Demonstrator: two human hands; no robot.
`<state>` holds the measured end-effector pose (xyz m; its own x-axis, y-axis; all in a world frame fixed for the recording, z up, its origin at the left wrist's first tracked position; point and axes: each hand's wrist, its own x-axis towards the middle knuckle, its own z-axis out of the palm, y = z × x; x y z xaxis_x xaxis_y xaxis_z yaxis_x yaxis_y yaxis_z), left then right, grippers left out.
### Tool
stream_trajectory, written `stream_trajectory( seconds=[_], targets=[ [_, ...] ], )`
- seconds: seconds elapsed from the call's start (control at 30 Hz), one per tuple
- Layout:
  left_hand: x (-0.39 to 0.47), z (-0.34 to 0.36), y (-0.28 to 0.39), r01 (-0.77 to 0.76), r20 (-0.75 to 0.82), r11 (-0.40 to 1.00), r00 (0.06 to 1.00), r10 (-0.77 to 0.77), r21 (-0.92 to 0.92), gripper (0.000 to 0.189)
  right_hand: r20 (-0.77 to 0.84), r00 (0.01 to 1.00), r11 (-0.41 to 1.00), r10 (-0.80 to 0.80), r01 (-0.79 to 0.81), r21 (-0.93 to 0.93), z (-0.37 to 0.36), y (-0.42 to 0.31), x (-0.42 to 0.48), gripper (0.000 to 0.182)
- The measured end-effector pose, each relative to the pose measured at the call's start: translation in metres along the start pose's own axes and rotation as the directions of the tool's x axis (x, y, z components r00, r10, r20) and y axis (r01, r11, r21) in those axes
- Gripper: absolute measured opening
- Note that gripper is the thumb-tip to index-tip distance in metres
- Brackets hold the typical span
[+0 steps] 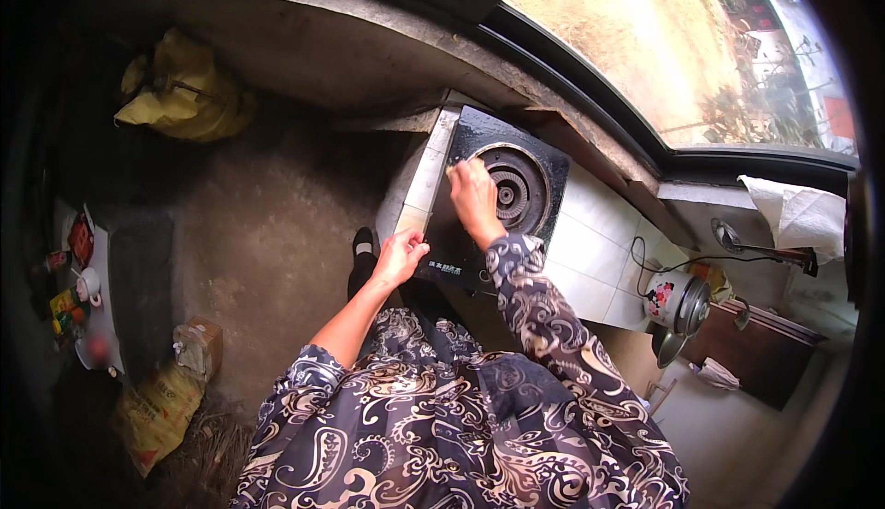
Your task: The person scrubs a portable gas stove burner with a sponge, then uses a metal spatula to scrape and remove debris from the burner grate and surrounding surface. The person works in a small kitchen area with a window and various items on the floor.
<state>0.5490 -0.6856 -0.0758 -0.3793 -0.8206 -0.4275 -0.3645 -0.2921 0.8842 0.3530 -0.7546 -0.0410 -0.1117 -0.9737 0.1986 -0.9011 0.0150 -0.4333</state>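
A black single-burner gas stove [467,236] stands on a white tiled counter [591,250] in front of me, its round burner [506,194] bare. My right hand [476,198] is over the stove top at the burner's left rim, its fingers closed on something small and yellowish [451,171], too small to name. Lower and to the left, my left hand [401,258] is at the stove's near left corner, beside the tiled edge. Its thumb and fingers are drawn together; whether anything is between them I cannot tell.
An electric cooker with a floral pattern [662,298] and its cord stand on the right of the counter. A window ledge [484,66] runs behind. Yellow sacks [190,97] and a cardboard box [207,346] lie on the left; a table [114,301] holds a cup.
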Motion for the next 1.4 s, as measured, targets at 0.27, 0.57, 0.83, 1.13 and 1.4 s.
stream_trajectory(
  seconds=[0.27,0.57,0.83,1.13,1.4],
  targets=[
    [-0.001,0.002,-0.01,-0.039,-0.011,0.999,0.999,0.039,-0.038,0.019,0.135,0.988,0.991,-0.069,0.053,0.122,-0.016,-0.019,-0.056,0.012],
    [-0.001,0.001,-0.006,-0.026,-0.011,0.998,1.0,0.025,-0.048,0.018,0.2,0.974,0.988,-0.109,0.084,0.131,-0.009,-0.023,-0.075,0.007],
    [0.001,0.004,-0.003,-0.033,0.004,0.999,0.999,0.033,-0.027,0.02,0.015,0.998,0.996,-0.061,0.06,0.06,-0.001,0.007,0.03,0.013],
    [-0.001,0.001,-0.001,-0.045,0.016,0.999,0.999,0.045,-0.016,0.019,0.042,0.993,0.993,-0.109,0.107,0.05,-0.002,0.01,0.022,0.015],
    [0.0,-0.005,0.0,-0.013,0.039,1.0,0.999,0.014,-0.025,0.018,0.072,0.983,0.976,-0.169,0.156,0.15,-0.003,0.008,0.009,0.01]
  ],
)
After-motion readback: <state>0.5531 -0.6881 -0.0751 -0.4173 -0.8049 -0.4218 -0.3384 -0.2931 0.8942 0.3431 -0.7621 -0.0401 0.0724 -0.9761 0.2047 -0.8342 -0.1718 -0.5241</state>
